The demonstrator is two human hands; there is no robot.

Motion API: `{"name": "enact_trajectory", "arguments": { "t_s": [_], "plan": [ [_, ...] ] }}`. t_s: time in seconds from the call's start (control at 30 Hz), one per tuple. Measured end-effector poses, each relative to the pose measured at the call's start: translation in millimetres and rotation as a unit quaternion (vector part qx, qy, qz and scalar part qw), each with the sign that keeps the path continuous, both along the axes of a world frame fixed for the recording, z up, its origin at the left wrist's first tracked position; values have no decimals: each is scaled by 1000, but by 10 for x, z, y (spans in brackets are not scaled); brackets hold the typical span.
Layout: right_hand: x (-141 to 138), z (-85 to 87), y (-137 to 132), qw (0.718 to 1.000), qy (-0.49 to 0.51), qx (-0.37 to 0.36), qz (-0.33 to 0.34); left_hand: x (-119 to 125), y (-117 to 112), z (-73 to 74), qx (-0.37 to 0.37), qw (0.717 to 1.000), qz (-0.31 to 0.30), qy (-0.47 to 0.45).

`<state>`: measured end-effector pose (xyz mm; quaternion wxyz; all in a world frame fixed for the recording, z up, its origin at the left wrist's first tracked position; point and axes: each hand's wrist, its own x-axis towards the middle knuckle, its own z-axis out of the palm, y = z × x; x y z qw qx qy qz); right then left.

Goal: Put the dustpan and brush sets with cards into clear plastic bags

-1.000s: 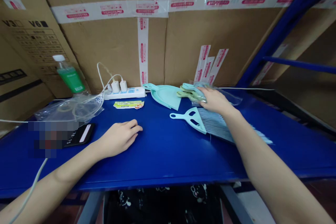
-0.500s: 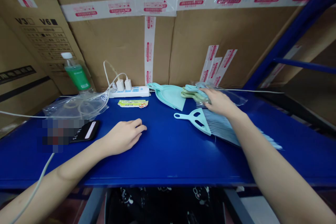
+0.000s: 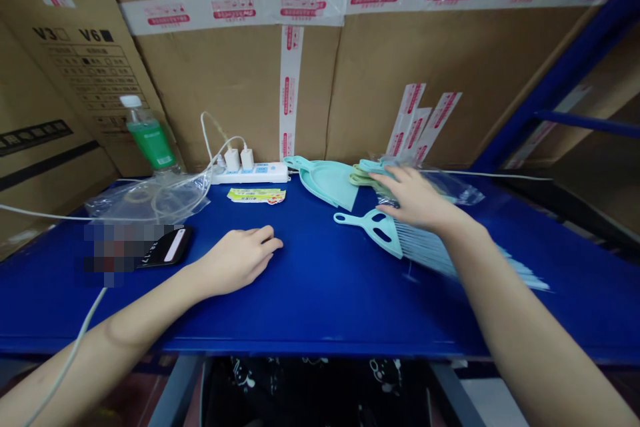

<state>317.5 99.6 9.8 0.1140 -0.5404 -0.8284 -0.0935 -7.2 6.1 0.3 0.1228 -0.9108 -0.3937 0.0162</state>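
Nearest, dark patterned clothing (image 3: 295, 393) is showing below the edge of the blue table (image 3: 310, 307). Left hand (image 3: 239, 260) is resting palm-down on the tabletop, fingers loosely curled, gaps narrow, holding nothing visible; phone (image 3: 165, 250), partly pixelated, is lying just beside that forearm.

Blue brush (image 3: 427, 250) is lying on the right side, handle pointing left, bristles running under the right forearm. Right hand (image 3: 417, 200) is hovering or resting just past it, slightly blurred: fingers standing wide, thumb well apart, no firm grip showing. Can't tell whether it is touching the handle bundle (image 3: 369, 180), green and light blue, under its fingertips. Clear plastic (image 3: 463, 191) is sticking out beyond that hand.

Progress, judging from layout: brush and blue dustpan (image 3: 330, 183) are lying loose and apart, out of any plastic, so that part is looking done. Bundle is sitting together at the plastic, seemingly not yet separated, so that part is looking left; how much is inside is hidden.

Farther back, dustpan is lying next to the bundle, a wrapper (image 3: 257, 196) and power strip (image 3: 255, 173) are sitting left of it, bottle (image 3: 154, 143) is standing farther left, cardboard (image 3: 235, 87) is backing everything.
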Motion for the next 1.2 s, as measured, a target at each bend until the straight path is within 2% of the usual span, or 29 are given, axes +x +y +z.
{"name": "enact_trajectory", "arguments": {
  "t_s": [0.1, 0.17, 0.27, 0.37, 0.57, 1.2],
  "plan": [
    [-151, 105, -105, 997, 0, -28, 69, -1, 0, -3, 3, 1000, -2, -1],
    [-221, 163, -175, 992, 2, -80, 99, -2, 0, -6, 3, 1000, -3, 0],
    [-285, 213, -257, 978, 2, -180, 107, -6, 2, -8, 3, 1000, -4, -1],
    [-330, 231, -301, 969, -10, -233, 83, -7, 4, -5, 5, 1000, -7, -2],
    [-404, 211, -331, 968, -22, -242, 69, 3, 6, 3, -1, 1000, -2, 4],
    [-530, 96, -368, 964, 4, -213, 160, 20, -2, -2, -6, 1000, 12, 22]
  ]
}}
